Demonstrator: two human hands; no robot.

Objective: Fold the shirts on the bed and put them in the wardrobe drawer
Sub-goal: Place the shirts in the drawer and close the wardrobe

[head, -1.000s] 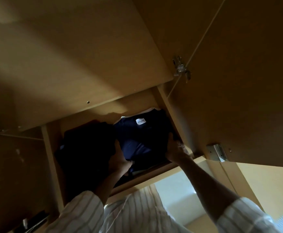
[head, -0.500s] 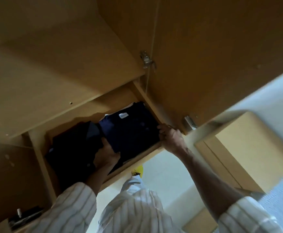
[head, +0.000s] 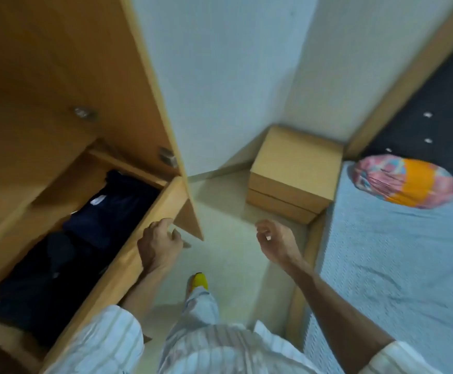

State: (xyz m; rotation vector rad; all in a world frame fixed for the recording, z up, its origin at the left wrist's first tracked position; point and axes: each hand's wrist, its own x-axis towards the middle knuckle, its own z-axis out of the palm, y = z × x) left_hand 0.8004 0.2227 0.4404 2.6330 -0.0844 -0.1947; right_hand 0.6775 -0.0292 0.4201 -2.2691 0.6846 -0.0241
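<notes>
Your left hand (head: 160, 245) and right hand (head: 276, 242) hang loosely curled and empty; the shirts (head: 109, 214) just beyond your left knuckles look soft and limp, so support them under the fold.

A wooden nightstand (head: 295, 168) stands against the wall (head: 220, 76); nearby, possibly a yellow slipper (head: 200, 281).
</notes>
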